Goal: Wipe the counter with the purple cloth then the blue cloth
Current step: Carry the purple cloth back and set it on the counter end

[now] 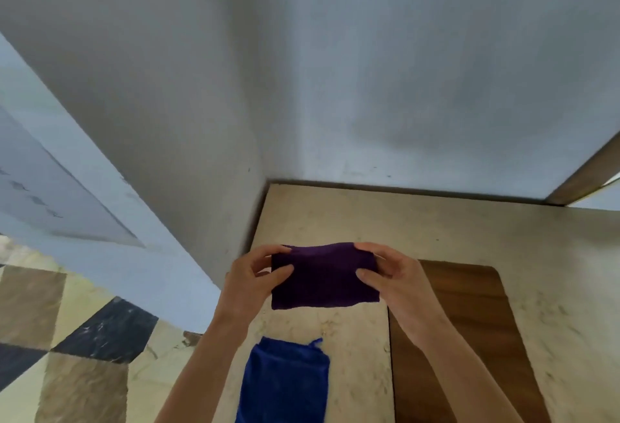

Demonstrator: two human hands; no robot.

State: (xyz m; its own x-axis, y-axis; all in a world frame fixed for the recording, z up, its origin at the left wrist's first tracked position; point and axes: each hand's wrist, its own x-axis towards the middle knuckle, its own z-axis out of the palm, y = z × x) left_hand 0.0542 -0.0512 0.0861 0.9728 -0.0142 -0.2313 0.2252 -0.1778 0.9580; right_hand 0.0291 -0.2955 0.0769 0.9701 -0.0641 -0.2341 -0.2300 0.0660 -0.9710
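A folded purple cloth (323, 276) is held up above the beige stone counter (385, 221). My left hand (255, 275) pinches its left edge and my right hand (389, 275) pinches its right edge, so the cloth is stretched between them. The blue cloth (285, 382) lies flat on the counter nearer to me, below the purple one and between my forearms, untouched.
A brown wooden board (469, 338) lies on the counter under my right forearm. Grey walls (335, 70) meet in a corner behind the counter. The counter's left edge drops to a patterned tile floor (67, 338). A wooden frame (587, 174) stands at the far right.
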